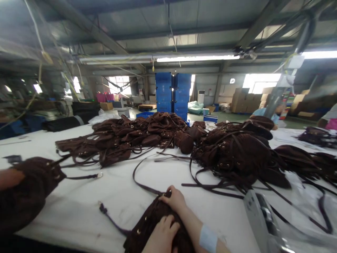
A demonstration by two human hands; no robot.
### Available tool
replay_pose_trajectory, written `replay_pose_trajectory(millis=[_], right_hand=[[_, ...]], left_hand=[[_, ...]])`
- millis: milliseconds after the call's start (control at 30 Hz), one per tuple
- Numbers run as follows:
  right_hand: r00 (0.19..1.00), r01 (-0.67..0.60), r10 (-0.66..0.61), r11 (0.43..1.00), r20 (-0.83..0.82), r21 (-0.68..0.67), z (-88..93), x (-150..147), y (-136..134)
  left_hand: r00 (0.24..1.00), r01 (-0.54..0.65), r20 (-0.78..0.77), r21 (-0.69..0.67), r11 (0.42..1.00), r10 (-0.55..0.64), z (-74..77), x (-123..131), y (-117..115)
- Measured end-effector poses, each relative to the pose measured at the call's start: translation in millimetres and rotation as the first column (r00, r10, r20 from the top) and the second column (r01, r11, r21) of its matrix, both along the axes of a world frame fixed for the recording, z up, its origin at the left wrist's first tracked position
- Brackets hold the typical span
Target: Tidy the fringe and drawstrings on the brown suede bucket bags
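Note:
A dark brown drawstring bag lies on the white table at the bottom middle, with metal eyelets along its edge. My right hand, a pale patch on its forearm, pinches the bag's upper corner where a long strap joins. Lower down, my left hand rests on the bag's side, fingers apart and slightly bent; its wrist is cut off by the frame. A short strap with a metal clip trails from the bag toward the left.
A large heap of similar brown bags spreads across the white table, with another heap to the right. At left, a co-worker's hand touches another brown bag. A grey metal device stands at lower right, beside clear plastic.

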State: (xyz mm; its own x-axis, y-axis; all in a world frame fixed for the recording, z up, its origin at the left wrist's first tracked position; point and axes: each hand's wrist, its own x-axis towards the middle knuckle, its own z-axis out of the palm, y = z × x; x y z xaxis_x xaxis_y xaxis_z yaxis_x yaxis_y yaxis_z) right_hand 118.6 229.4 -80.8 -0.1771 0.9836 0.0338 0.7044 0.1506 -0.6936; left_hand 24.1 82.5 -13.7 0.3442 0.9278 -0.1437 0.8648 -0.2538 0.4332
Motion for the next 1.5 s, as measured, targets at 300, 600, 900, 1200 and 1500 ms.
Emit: replay_pose_trajectory(millis=[300, 600, 900, 1200, 1500], right_hand=[[0.997, -0.042, 0.045, 0.998, 0.064, -0.043, 3.3, 5.9, 5.3], [0.994, -0.078, 0.082, 0.995, 0.069, -0.058, 2.8, 6.7, 4.0], [0.994, -0.066, 0.069, 0.997, 0.089, -0.038, 2.7, 5.8, 9.4], [0.996, -0.063, 0.065, 0.998, 0.06, -0.029, 2.5, 3.7, 8.8], [0.997, -0.025, 0.03, 0.998, 0.068, -0.061, 8.5, 0.5, 5.7]], left_hand=[[0.987, 0.054, -0.153, 0.015, 0.998, -0.051, -0.1, -5.9, -24.5], [0.983, 0.141, -0.113, -0.017, 0.99, -0.141, 36.8, -20.0, -56.9], [0.998, 0.035, 0.056, -0.188, 0.981, -0.025, 37.6, -49.0, -92.8], [0.996, 0.038, 0.087, -0.042, 0.998, -0.034, 31.9, -70.5, -109.1], [0.997, 0.012, 0.076, 0.193, 0.981, -0.027, 21.1, 18.2, 0.1]])
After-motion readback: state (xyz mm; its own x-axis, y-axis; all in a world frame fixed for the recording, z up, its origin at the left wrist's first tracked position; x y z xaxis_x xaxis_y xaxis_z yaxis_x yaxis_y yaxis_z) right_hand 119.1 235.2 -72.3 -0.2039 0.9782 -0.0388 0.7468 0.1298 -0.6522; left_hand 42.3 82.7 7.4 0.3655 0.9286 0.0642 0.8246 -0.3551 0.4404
